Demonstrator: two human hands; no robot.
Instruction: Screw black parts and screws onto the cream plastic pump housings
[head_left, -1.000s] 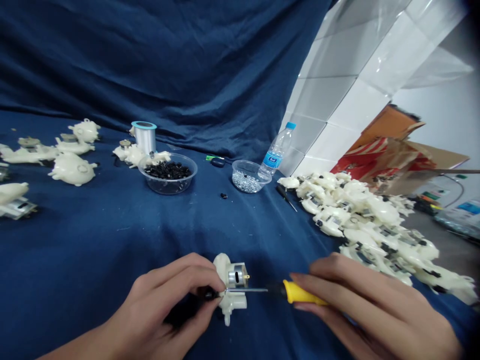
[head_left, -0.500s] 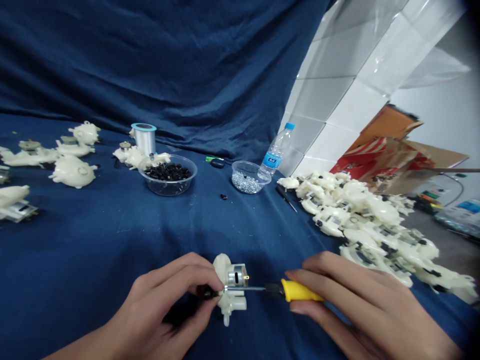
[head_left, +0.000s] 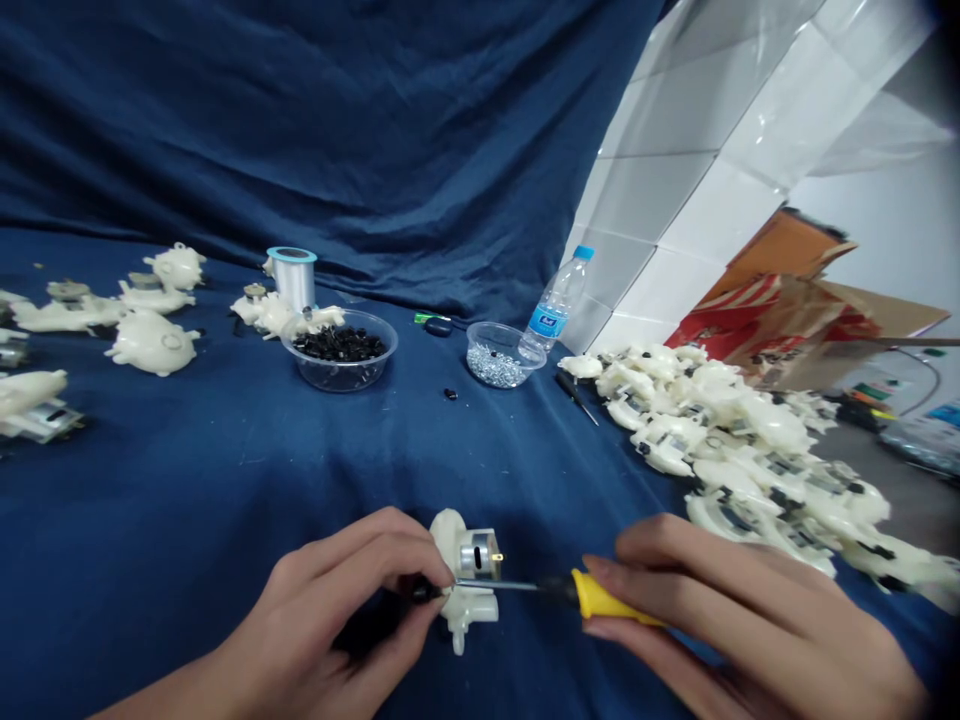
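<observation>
A cream plastic piece (head_left: 448,535) with a silver motor (head_left: 477,554) lies on the blue cloth between my hands. My left hand (head_left: 360,600) pinches a small black part (head_left: 424,590) at the piece's left side. Wrapped round the yellow handle of a screwdriver (head_left: 604,597), the fingers of my right hand (head_left: 720,610) are closed. The screwdriver's shaft points left, and its tip meets the spot by my left fingertips. What lies under those fingertips is hidden.
Beyond my hands stand a bowl of black parts (head_left: 341,370), a bowl of screws (head_left: 496,368), a bottle (head_left: 556,300) and a wire spool (head_left: 294,280). A heap of cream pieces (head_left: 750,420) lies right, beside a black screwdriver (head_left: 576,398). More cream pieces (head_left: 154,343) lie left.
The whole scene has shifted slightly to the right in the view. My hands keep the same holds on the black part and the screwdriver.
</observation>
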